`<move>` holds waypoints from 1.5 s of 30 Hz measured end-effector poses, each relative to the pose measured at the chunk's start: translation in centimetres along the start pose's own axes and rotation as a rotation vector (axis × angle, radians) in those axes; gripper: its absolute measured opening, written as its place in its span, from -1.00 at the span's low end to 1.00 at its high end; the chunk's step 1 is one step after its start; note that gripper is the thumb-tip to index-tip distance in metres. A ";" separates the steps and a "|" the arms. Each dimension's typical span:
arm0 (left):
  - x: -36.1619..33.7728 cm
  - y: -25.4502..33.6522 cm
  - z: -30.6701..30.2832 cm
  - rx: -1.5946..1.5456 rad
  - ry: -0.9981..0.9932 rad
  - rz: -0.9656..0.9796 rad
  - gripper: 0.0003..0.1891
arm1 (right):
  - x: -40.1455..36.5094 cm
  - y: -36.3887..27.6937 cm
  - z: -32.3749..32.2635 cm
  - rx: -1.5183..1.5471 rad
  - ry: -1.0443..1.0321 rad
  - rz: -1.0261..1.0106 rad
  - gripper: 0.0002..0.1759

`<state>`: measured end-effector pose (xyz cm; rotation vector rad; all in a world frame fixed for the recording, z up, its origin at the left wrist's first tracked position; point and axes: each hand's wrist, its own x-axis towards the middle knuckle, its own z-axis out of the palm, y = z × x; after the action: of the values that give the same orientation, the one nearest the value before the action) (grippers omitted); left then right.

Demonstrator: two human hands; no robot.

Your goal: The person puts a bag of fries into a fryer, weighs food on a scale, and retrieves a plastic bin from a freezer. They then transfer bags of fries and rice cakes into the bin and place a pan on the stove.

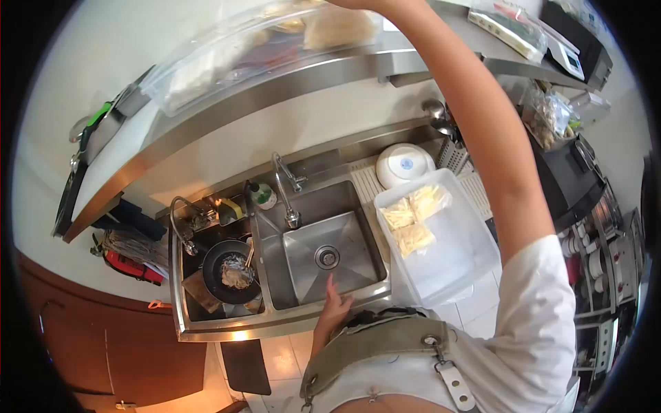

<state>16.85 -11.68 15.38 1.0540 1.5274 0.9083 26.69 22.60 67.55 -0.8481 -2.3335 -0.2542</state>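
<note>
My right hand point(365, 3) reaches up to the high steel shelf, at the top edge of the view. Its fingers are cut off, so their grip is hidden. Close below it a clear plastic bin point(206, 69) with several bagged foods stands on the shelf, slightly blurred. Low in front of the sink, my left hand point(334, 306) is open with fingers stretched, holding nothing, near the front rim of the steel basin point(310, 244). To the right of the basin, a translucent tub point(461, 255) holds several bags of pale yellow cut strips point(413, 239).
A black pan point(224, 289) with food scraps lies in the left basin. Behind stand a faucet point(292, 217), a green-labelled bottle point(263, 196) and a white bowl point(392, 158). The shelf point(289, 79) overhangs the sink and carries a scale point(566, 58) at right.
</note>
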 end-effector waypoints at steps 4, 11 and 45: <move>-1.0 -1.1 -0.1 -0.006 0.009 -0.044 -0.06 | -14.8 -0.5 0.0 0.332 0.561 -0.010 -0.75; -0.3 0.1 -1.4 -0.014 0.115 -0.084 -0.07 | -52.2 7.8 23.9 0.611 -0.301 1.304 -0.41; -0.1 1.4 -5.4 0.193 0.191 0.062 -0.13 | 3.0 3.5 -4.9 0.417 0.448 0.308 -0.56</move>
<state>11.75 -11.49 17.72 1.1847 1.7773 0.9401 29.63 25.02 73.15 -0.8232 -1.7262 0.1582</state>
